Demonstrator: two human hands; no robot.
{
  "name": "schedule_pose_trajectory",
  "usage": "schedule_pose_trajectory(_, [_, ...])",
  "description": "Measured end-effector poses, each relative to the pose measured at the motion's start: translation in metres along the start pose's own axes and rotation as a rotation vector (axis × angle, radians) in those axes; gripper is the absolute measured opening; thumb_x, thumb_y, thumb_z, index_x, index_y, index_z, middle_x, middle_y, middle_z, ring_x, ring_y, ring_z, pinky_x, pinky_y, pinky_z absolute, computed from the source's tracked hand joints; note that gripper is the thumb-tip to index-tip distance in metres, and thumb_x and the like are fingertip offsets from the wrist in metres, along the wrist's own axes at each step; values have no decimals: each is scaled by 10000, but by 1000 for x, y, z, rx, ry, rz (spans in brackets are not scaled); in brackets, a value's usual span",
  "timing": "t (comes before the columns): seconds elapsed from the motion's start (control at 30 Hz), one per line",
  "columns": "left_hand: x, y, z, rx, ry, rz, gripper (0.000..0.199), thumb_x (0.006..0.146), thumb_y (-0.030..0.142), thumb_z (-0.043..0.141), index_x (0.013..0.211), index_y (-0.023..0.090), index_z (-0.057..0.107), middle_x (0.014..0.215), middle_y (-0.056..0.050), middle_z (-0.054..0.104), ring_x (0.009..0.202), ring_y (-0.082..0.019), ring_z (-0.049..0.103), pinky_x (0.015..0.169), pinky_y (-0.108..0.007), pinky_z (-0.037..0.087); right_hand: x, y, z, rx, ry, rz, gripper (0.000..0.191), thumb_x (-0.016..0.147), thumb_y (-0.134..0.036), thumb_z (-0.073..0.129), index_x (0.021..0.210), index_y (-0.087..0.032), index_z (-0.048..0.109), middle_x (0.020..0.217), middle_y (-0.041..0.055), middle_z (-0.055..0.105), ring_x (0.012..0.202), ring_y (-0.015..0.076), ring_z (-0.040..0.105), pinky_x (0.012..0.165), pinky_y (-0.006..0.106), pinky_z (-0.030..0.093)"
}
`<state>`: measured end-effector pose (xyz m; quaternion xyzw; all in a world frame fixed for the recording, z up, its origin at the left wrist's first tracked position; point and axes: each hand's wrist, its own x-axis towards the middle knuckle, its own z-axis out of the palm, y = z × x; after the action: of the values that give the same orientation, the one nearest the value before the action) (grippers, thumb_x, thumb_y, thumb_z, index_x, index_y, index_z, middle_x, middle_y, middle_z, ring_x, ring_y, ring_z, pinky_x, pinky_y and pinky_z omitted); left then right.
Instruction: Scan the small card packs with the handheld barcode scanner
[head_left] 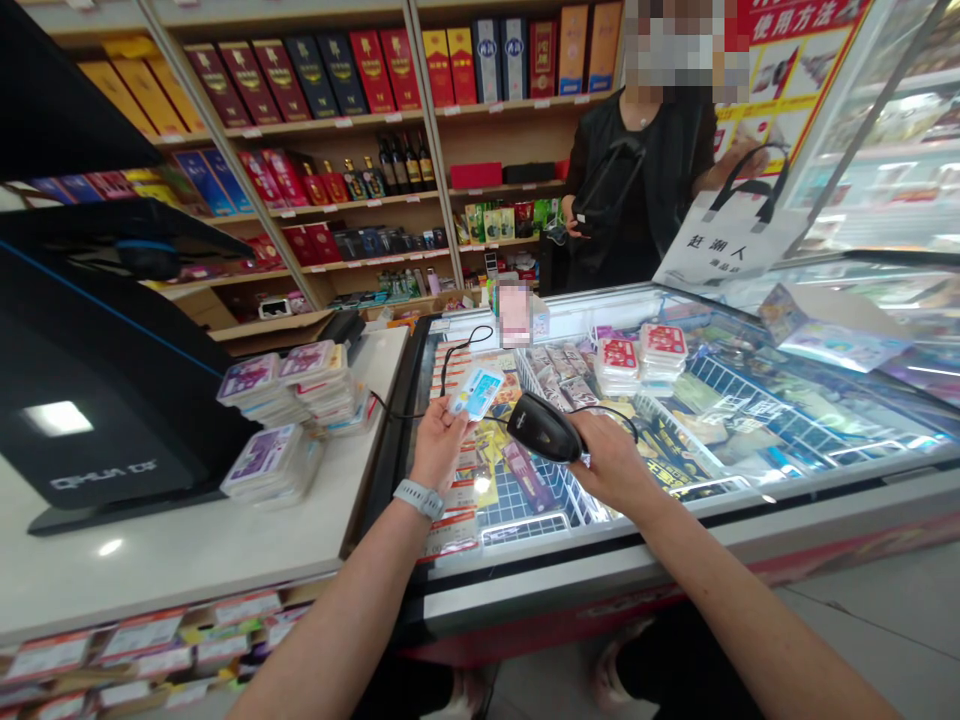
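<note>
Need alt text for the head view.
In a shop, the left hand holds a blue-and-white package beside a black handheld scanner in the right hand, above a glass-topped display case. Purple-labelled tubs are stacked on the counter at left, red-labelled tubs on the case. Beyond it, a person stands beside a white bag.

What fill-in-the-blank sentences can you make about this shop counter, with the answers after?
1. The left hand holds a small pack coloured white and ____.
2. The right hand holds a black ____.
3. Stacked containers on the glass-topped case have ____ labels.
4. The person opposite holds a white ____ by its dark handles.
Missing words: blue; scanner; red; bag.
</note>
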<state>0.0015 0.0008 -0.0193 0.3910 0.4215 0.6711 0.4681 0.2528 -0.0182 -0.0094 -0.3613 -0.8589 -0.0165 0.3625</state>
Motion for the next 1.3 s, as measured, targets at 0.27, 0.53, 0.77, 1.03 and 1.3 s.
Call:
schedule_pose_trajectory(0.27, [-2, 2, 2, 4, -4, 8, 375, 653, 286, 748, 926, 167, 521, 922, -29, 665, 873, -133, 635, 944, -386, 480, 1, 0, 0, 5, -5, 5, 337, 758, -158, 541, 1091, -178, 497, 972, 90, 620, 875, 259, 552, 763, 378, 411])
schedule_pose_trajectory(0.53, [-2, 2, 2, 15, -3, 3, 391, 648, 304, 754, 927, 172, 515, 920, -30, 667, 867, -138, 639, 941, -389, 479, 1, 0, 0, 9, -16, 7, 342, 749, -150, 543, 1087, -174, 499, 990, 95, 620, 883, 260, 551, 771, 381, 414])
schedule_pose_trajectory(0.77, [-4, 4, 2, 11, -9, -3, 407, 647, 322, 762, 937, 175, 516, 912, -26, 670, 890, -143, 644, 953, -390, 474, 1, 0, 0, 14, -21, 1, 410, 734, -128, 546, 1137, -173, 491, 1029, 96, 626, 919, 259, 559, 801, 386, 415])
schedule_pose_trajectory(1.03, [-2, -1, 0, 35, -17, -27, 441, 646, 362, 768, 963, 178, 523, 935, -37, 681, 882, -146, 658, 929, -384, 494, 2, 0, 0, 3, -20, -21, 408, 754, -135, 543, 1157, -169, 492, 1032, 96, 635, 926, 252, 570, 805, 379, 411])
schedule_pose_trajectory(1.3, [2, 5, 0, 49, -41, -83, 445, 655, 355, 772, 981, 151, 546, 846, -19, 677, 814, -123, 652, 929, -391, 504, 3, -4, -2, 5, -62, -18, 387, 749, -110, 533, 1132, -162, 512, 1022, 91, 640, 910, 245, 571, 816, 384, 403])
